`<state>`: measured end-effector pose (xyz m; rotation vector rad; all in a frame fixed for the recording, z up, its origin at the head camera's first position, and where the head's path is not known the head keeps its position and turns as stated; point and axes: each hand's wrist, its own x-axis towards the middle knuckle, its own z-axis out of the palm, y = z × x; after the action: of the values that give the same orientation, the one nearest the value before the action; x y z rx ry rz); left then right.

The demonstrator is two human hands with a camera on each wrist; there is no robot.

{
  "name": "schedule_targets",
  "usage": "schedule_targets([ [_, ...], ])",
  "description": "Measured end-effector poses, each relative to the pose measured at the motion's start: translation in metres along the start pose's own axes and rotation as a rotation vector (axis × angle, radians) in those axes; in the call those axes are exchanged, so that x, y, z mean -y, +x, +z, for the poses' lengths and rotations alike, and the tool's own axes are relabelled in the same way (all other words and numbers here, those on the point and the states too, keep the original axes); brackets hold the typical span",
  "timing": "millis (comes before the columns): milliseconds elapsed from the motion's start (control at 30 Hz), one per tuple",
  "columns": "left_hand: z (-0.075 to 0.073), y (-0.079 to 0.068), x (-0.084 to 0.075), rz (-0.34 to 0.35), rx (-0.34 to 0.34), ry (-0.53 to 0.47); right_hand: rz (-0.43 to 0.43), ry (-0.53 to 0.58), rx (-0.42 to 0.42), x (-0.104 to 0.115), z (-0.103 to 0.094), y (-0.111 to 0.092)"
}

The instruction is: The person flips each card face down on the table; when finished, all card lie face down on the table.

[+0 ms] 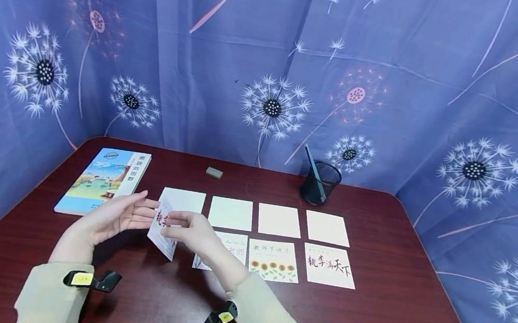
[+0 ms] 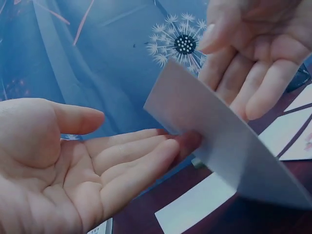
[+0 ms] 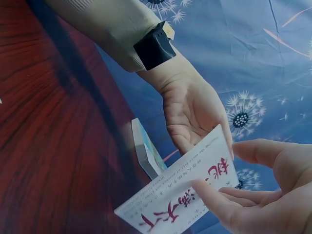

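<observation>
The lettered card (image 1: 163, 243) tilts between my left hand (image 1: 115, 218), fingers straight against its blank back, and my right hand (image 1: 201, 233), at its printed face, pinching or not I can't tell; light, even pressure should keep it unbent over the desk (image 1: 142, 298)

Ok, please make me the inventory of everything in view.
Polished wooden table: one, dark red, centre
Dandelion-print cloth backdrop: one, blue, behind table
Illustrated book: one, blue-and-white, table's left
Small rectangular block: one, grey, table's back
Round mesh cup: one, black, back right
Slim pencil-like stick: one, teal, in cup
Blank-looking paper cards: four, white, back row
Printed paper cards: three, white, front row
Raised printed card: one, white-and-red, front left
Small cameras: two, black, wrist-worn
Left hand: one, cream-sleeved, card's left
Right hand: one, cream-sleeved, card's right
</observation>
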<state>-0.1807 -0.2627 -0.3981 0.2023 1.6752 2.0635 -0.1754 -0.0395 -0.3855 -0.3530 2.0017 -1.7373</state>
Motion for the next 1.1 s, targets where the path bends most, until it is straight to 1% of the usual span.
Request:
schedule_targets([
  [133,0.003,-0.001,-0.004,0.043,0.107,-0.129,-0.005,0.117,0.000,0.002,-0.002,0.003],
  [200,0.004,-0.001,-0.005,0.055,0.150,-0.157,-0.006,0.153,-0.006,0.001,-0.002,0.004],
  [267,0.006,-0.001,-0.006,0.063,0.168,-0.163,-0.007,0.171,-0.010,0.001,-0.003,0.004],
  [467,0.010,-0.003,-0.009,0.071,0.161,-0.133,-0.018,0.170,-0.021,-0.001,-0.004,0.006],
  [600,0.012,-0.002,-0.011,0.066,0.143,-0.105,-0.027,0.186,-0.036,-0.004,-0.005,0.006],
  [833,0.011,0.001,-0.010,0.018,0.096,-0.042,-0.034,0.196,-0.037,-0.010,-0.009,0.004],
  [1100,0.008,0.004,-0.004,-0.042,0.079,0.001,0.016,0.236,-0.042,-0.026,-0.013,0.002],
])
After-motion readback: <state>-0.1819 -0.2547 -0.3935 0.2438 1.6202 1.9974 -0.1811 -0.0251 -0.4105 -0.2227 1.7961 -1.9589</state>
